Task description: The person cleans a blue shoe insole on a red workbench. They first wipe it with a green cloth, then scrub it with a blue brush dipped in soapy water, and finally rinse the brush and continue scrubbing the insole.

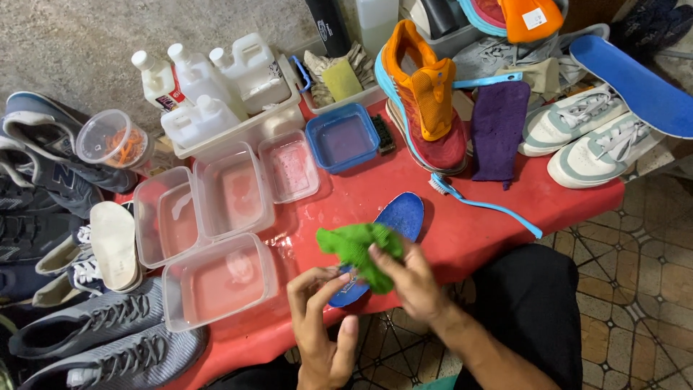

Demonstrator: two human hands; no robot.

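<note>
Red and wet, the counter point(447, 238) is filling the middle of the frame above a patterned tile floor point(635, 289). The right hand point(411, 278) is closing its grip on a green cloth point(359, 249), pressing it onto a blue insole point(395, 220) lying just above both hands. The left hand point(321, 318) is pinching the insole's lower end, fingers partly curled. Clear plastic tubs point(216, 282) are sitting left of the hands, an orange sneaker point(426, 101) and a blue brush point(480, 204) above right, with nothing standing between.
</note>
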